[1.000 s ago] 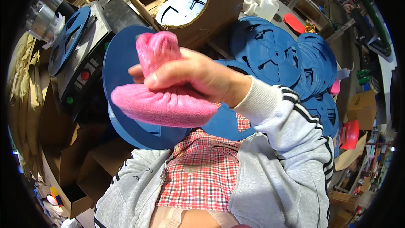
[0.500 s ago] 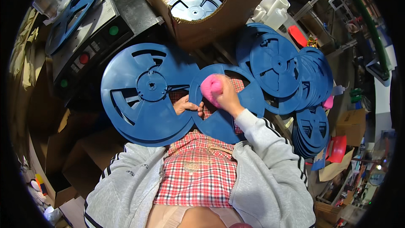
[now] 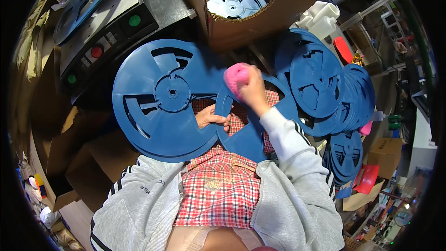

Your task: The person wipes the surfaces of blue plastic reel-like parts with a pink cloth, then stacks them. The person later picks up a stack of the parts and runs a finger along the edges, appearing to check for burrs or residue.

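Wiping is underway — right hand (image 3: 253, 90) presses a pink cloth (image 3: 234, 75) on the blue reel (image 3: 251, 128) at frame centre, left hand (image 3: 210, 117) gripping its rim; reel stack (image 3: 325, 88) at right looks unwiped.

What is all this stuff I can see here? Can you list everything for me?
Pink cloth: one, pink, bunched in the right hand, pressed on the held reel.
Held reel: one, blue plastic, over the lap, gripped at its inner edge by the left hand.
Large reel: one, blue, left of the held reel.
Reel stack: several, blue, at the right; exact count unclear.
Cardboard box: one, brown, top centre, holding a pale grey reel.
Machine: one, grey, with red and green buttons, upper left.
Left hand: bare, centre.
Right hand: bare, upper centre.
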Action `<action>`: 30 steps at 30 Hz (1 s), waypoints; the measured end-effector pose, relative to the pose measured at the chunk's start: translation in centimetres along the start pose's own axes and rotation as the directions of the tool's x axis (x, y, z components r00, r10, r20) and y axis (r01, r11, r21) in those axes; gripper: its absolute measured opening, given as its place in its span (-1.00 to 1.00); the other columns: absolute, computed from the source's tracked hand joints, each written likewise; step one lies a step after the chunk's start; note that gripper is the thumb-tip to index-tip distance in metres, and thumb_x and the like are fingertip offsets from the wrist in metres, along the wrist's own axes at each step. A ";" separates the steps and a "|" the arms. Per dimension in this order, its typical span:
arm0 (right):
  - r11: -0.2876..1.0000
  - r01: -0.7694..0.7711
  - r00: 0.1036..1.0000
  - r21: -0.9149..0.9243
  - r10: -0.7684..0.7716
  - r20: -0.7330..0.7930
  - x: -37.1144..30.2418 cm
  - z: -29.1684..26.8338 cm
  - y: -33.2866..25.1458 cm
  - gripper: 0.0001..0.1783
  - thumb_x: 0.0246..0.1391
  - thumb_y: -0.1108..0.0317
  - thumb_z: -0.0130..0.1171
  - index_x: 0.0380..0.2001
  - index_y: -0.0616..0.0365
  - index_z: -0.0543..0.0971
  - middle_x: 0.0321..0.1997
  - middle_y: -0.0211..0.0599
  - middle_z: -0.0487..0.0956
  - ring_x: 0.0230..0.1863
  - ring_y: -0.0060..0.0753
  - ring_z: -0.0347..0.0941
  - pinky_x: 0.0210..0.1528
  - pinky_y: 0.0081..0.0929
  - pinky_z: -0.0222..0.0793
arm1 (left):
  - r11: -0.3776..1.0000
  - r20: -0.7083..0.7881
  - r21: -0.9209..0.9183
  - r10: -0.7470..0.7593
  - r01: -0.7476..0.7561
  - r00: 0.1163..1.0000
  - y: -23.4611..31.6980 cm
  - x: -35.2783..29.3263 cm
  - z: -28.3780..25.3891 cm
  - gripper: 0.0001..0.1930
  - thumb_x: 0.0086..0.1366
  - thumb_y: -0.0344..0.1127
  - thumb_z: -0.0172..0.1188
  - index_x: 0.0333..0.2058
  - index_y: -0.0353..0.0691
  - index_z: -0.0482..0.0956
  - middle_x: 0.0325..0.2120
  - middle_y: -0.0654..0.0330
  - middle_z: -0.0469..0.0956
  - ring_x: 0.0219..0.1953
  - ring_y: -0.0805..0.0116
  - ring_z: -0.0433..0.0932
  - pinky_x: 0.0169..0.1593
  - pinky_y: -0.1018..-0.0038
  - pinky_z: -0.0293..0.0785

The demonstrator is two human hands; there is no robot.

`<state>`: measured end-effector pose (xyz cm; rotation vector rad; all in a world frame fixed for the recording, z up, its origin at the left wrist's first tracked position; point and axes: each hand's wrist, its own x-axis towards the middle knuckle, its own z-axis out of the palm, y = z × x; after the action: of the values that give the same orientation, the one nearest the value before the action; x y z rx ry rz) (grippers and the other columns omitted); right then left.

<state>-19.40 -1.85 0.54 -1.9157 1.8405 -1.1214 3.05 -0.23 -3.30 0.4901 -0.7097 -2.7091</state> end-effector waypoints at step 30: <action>0.964 0.186 0.880 0.190 -0.250 0.404 -17.6 -7.8 -4.8 -0.45 -0.13 0.40 0.40 -0.02 0.28 0.48 0.27 -0.02 0.44 0.34 0.07 0.32 0.35 -0.12 0.31 | 0.999 -0.158 0.021 0.051 -0.049 0.986 0.6 2.0 -0.1 -0.86 0.33 -0.43 0.17 -0.17 -0.32 0.48 -0.34 0.14 0.54 -0.37 0.31 0.65 -0.30 0.41 0.68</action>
<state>-19.34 17.89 2.83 -2.1132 1.2999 -0.7835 1.37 -1.51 -3.57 0.6743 -0.6924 -2.5843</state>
